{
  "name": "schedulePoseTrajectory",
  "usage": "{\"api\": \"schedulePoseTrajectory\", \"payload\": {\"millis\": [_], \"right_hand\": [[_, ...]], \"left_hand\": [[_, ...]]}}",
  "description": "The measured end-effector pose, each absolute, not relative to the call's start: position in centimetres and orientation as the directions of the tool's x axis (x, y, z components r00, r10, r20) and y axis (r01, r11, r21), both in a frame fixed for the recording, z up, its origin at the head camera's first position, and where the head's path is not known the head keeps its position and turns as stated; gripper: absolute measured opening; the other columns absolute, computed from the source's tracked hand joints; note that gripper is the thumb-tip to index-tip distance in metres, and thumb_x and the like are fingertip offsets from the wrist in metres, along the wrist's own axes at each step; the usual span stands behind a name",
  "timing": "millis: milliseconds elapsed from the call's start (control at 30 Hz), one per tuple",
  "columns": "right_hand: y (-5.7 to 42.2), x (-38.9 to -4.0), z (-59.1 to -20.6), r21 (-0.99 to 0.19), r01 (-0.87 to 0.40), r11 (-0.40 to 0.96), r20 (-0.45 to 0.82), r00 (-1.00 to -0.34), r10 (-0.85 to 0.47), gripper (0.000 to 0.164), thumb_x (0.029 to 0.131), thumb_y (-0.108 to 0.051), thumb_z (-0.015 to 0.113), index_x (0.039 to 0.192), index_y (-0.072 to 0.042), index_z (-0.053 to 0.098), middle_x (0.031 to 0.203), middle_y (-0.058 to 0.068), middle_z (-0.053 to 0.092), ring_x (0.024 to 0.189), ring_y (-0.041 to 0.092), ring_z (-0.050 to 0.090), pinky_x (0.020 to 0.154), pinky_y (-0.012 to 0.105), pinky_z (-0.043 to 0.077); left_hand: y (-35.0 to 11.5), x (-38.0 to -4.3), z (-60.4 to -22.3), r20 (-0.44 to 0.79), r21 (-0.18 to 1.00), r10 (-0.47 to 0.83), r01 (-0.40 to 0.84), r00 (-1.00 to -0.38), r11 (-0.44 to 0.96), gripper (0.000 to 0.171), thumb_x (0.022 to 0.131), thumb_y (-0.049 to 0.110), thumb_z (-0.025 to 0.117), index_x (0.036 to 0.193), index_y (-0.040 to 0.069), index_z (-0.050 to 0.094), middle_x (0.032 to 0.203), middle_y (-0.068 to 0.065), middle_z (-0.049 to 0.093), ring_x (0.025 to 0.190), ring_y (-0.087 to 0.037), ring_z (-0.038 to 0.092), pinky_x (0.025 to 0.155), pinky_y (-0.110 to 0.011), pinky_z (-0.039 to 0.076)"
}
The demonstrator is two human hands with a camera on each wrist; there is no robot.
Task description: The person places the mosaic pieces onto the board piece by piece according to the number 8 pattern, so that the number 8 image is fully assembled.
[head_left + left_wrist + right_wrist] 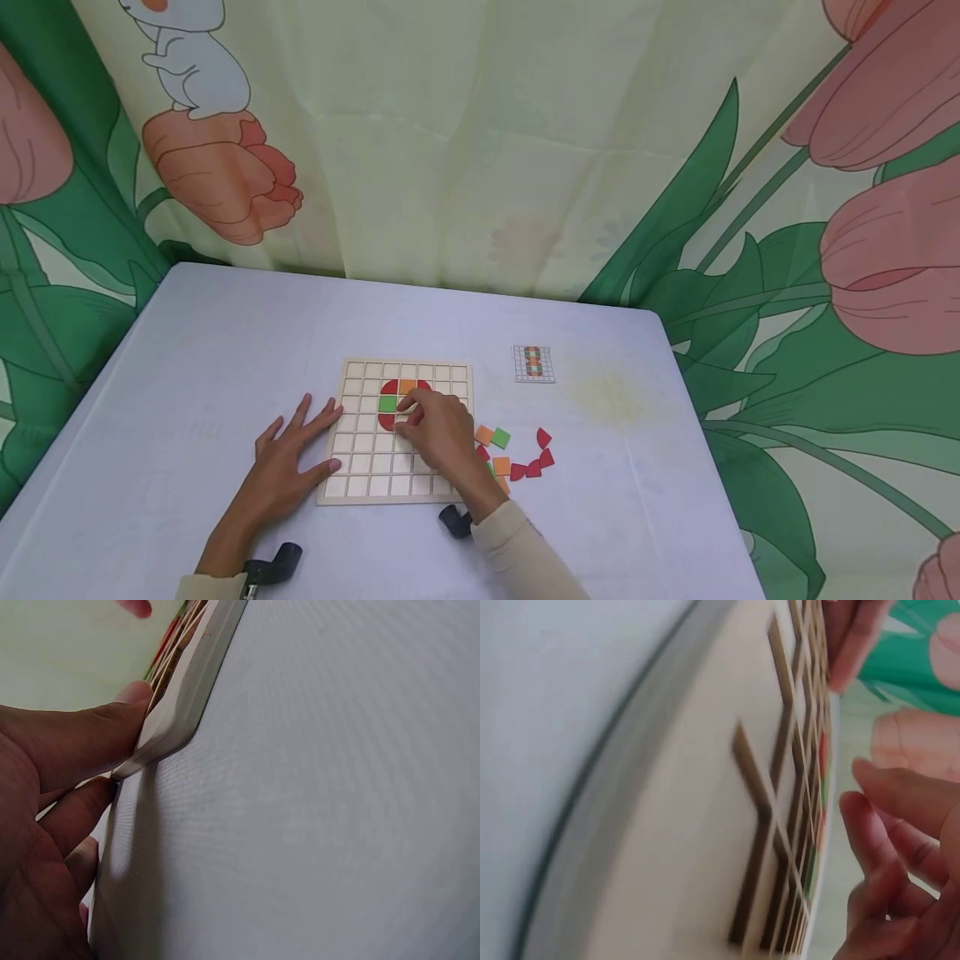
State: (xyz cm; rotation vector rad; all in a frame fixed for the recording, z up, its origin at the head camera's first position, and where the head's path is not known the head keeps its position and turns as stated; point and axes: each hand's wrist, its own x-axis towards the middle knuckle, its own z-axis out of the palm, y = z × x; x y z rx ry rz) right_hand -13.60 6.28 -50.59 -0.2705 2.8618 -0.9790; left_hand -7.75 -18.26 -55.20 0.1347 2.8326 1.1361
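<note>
Green square [387,404] just beside the bent thumb and index of the right hand [442,429]. Leaves a narrow gap between those tips and grips nothing visible, clear from the right wrist but hard to read from the head. With the left hand [288,467] fanned wide, touches the left edge of the wooden grid board [360,467]; from the left wrist, shows the thumb against the rim, side-on. Near the green square on the board: red quarter-rounds [386,422], orange square [407,387]. From the head alone: loose pieces [501,467] right of the board, pattern card [533,364] beyond them.
</note>
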Motion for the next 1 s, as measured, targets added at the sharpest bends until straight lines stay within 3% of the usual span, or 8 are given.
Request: {"api": "schedulePoseTrajectory", "payload": {"millis": [367, 767, 1000], "right_hand": [[10.2, -13.4, -50.5, -0.753, -0.047, 0.657, -0.053, -0.990, -0.132, 0.021, 0.087, -0.018, 0.089, 0.105, -0.022, 0.080, 0.080, -0.010, 0.072, 0.066, 0.005, 0.062, 0.062, 0.026, 0.047], [15.0, -12.9, -50.5, -0.774, 0.101, 0.625, -0.125, -0.992, 0.005, 0.026, 0.089, -0.018, 0.087, 0.112, -0.024, 0.078, 0.090, -0.005, 0.072, 0.072, 0.015, 0.066, 0.057, 0.028, 0.057], [17.2, -12.7, -50.8, -0.757, 0.136, 0.638, -0.120, -0.990, 0.069, 0.027, 0.087, -0.016, 0.087, 0.112, -0.023, 0.079, 0.093, -0.005, 0.074, 0.074, 0.018, 0.062, 0.061, 0.029, 0.054]], "left_hand": [[-18.3, -7.7, -55.3, -0.038, 0.694, 0.111, 0.054, -0.993, 0.718, 0.084, 0.087, 0.027, 0.086, 0.162, 0.022, 0.047, 0.171, -0.014, 0.038, 0.166, -0.042, 0.013, 0.129, -0.069, 0.003], [-18.3, -7.8, -55.2, -0.050, 0.694, 0.117, 0.050, -0.992, 0.719, 0.084, 0.088, 0.025, 0.085, 0.162, 0.021, 0.046, 0.171, -0.015, 0.037, 0.166, -0.043, 0.013, 0.129, -0.068, 0.003], [-18.2, -7.8, -55.0, -0.046, 0.695, 0.121, 0.055, -0.992, 0.717, 0.084, 0.089, 0.025, 0.085, 0.162, 0.020, 0.046, 0.171, -0.015, 0.036, 0.166, -0.042, 0.012, 0.130, -0.067, 0.002]]}}
